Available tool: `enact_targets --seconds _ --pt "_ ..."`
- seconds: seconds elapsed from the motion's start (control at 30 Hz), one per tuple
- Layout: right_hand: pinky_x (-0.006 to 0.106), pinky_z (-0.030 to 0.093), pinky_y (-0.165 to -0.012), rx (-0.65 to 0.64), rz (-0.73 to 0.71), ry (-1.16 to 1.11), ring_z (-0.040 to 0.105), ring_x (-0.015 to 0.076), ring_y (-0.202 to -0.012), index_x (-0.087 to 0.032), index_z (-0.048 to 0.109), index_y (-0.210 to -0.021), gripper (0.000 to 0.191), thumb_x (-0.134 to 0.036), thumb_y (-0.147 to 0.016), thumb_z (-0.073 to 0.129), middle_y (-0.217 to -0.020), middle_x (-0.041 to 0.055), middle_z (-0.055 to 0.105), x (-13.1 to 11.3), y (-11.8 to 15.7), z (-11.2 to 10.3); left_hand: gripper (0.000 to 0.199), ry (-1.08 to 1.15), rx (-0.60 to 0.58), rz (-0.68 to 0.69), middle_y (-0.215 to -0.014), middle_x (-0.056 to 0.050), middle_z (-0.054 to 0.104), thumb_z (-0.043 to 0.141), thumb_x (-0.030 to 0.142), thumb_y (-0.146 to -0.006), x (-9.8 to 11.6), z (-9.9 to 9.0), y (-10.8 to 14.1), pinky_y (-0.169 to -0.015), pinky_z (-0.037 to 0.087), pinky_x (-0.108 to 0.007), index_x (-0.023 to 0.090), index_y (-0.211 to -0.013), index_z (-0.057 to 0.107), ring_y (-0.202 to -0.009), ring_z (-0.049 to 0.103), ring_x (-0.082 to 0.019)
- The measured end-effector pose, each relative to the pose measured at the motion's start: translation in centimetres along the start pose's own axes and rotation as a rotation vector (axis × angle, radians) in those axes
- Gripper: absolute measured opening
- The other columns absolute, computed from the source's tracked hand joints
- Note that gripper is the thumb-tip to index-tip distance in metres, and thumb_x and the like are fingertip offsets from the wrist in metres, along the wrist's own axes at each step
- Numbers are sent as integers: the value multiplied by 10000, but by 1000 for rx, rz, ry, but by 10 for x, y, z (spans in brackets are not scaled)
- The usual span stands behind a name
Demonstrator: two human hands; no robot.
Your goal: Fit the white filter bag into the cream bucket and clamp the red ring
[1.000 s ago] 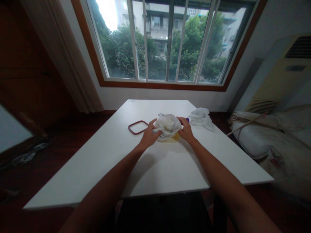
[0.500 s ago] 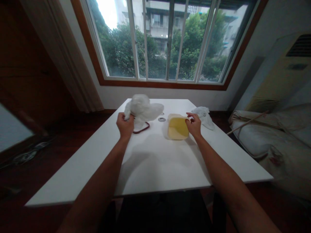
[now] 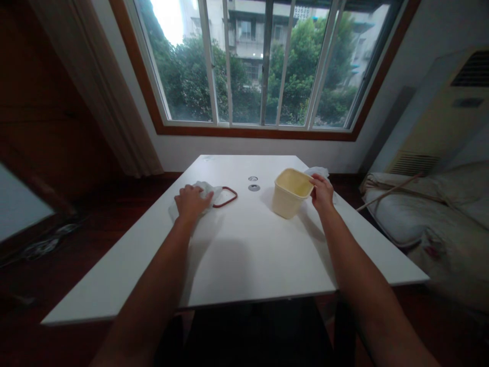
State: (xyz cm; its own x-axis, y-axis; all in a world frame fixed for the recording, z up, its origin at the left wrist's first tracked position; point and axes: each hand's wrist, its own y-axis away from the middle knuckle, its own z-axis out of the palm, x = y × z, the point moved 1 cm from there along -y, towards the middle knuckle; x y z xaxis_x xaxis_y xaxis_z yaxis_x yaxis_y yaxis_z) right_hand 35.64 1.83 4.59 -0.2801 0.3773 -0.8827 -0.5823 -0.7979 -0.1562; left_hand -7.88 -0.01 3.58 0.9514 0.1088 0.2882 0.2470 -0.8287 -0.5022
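Observation:
My left hand [image 3: 193, 200] is on the left of the table, fingers curled over a crumpled translucent white plastic bag [image 3: 208, 189]. Just right of that bag lies a reddish-brown frame with rounded corners [image 3: 234, 196], partly hidden by the bag. My right hand [image 3: 322, 191] pinches the right rim of a pale yellow plastic tub [image 3: 287, 200]. The tub is tilted, its open top facing up, and no contents show in the visible part of its inside. Behind my right hand sits a second white plastic bag [image 3: 319, 172], largely covered by the hand and the tub.
The white table [image 3: 244, 270] tapers toward the window wall. Two small round fittings, one a grey ring [image 3: 254, 188], sit near its middle. To the right, off the table, are a large wrapped bundle [image 3: 405, 209] with a stick on it and a standing air conditioner [image 3: 439, 122].
My left hand has lowered the raised plastic bag onto the table, leftward and nearer me. My right hand has turned the yellow tub more upright and moved it right.

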Motion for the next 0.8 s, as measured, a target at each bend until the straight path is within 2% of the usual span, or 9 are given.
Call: enact_targets --seconds 0.1,0.27,0.33,0.4,0.5,0.57,0.63,0.7,0.8 --pt "159 293 -348 -18 -41 31 439 47 -427 -185 657 -872 300 -227 -578 690 -715 -29 655 -1 1 0 501 48 114 146 -1264 -185 581 542 549 -849 27 -1 12 -1002 372 -500 173 -1169 626 -1193 495 -366" --pt "178 399 -401 -83 -122 102 480 67 -469 -168 682 -899 306 -333 -643 707 -644 -47 609 9 12 7 485 120 -215 391 -1360 -143 570 556 529 -856 48 43 31 -1082 331 -461 227 -1232 599 -1251 506 -308" --pt "200 465 -451 -157 -134 119 499 74 -499 -165 682 -946 357 -404 -682 714 -664 -43 609 15 21 12 486 118 -339 386 -1359 -142 582 541 552 -859 44 62 31 -1112 287 -524 242 -1227 606 -1302 477 -318" --pt "236 526 -514 -262 -163 151 528 86 -540 -167 674 -1034 434 -465 -720 709 -695 -38 610 21 31 19 467 137 -389 341 -1344 -139 601 518 557 -870 34 74 26 -1114 273 -567 243 -1197 627 -1309 483 -325" --pt "299 584 -619 -448 -242 241 584 109 -628 -188 635 -1180 537 -520 -762 690 -805 -13 635 30 41 25 418 154 -336 244 -1311 -156 626 536 508 -868 13 77 13 -1078 306 -600 213 -1136 662 -1268 517 -357" --pt "316 589 -661 -500 -354 341 605 119 -697 -200 623 -1208 531 -522 -788 668 -984 35 652 34 37 23 367 136 -289 185 -1273 -186 639 548 445 -862 -2 73 5 -1023 331 -643 193 -1094 681 -1222 539 -397" --pt "327 582 -696 -423 -494 478 616 142 -778 -185 641 -1170 464 -489 -820 631 -1155 90 620 35 24 13 310 123 -257 143 -1197 -201 665 550 415 -857 -14 67 0 -959 361 -660 195 -1013 705 -1161 565 -425" --pt "359 572 -759 -252 -580 663 620 187 -885 -153 665 -1101 384 -427 -843 592 -1220 134 591 33 6 -6 304 134 -224 98 -1113 -207 677 542 440 -861 -22 59 -2 -906 400 -624 197 -916 717 -1117 581 -428" --pt "413 531 -897 -63 -536 1087 583 249 -1072 -139 667 -1088 297 -323 -884 559 -1255 170 572 28 -16 -39 376 163 -90 40 -1095 -210 644 523 507 -873 -20 43 -1 -869 427 -555 184 -873 714 -1108 569 -413"
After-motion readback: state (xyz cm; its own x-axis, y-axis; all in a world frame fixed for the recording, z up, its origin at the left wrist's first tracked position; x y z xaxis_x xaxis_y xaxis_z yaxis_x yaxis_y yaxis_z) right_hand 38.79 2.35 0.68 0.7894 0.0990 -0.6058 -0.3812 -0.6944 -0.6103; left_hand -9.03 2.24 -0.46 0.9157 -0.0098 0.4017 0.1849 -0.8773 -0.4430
